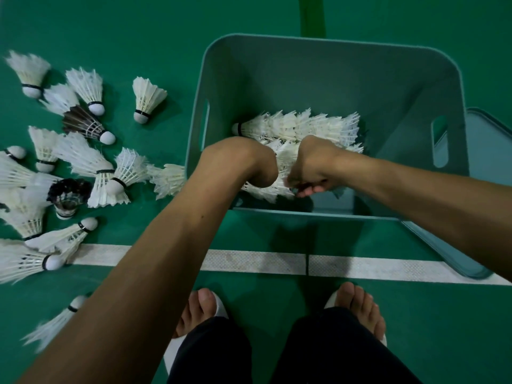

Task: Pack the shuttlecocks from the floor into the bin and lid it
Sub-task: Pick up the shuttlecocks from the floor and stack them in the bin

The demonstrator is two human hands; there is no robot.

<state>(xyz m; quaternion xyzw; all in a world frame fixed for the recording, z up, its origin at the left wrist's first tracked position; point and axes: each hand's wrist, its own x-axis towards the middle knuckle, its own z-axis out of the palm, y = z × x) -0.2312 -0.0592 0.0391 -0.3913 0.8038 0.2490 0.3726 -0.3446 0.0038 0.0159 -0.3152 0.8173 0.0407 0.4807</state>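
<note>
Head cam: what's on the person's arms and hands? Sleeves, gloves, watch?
Nothing worn. Left forearm and right forearm are bare, no sleeves in view. Left hand and right hand: no gloves, watch or wristband. Fingers mostly hidden, so rings can't be ruled out.

A badminton court: green sports floor (138, 23), white boundary line (360, 267), scattered shuttlecocks (83, 167).
</note>
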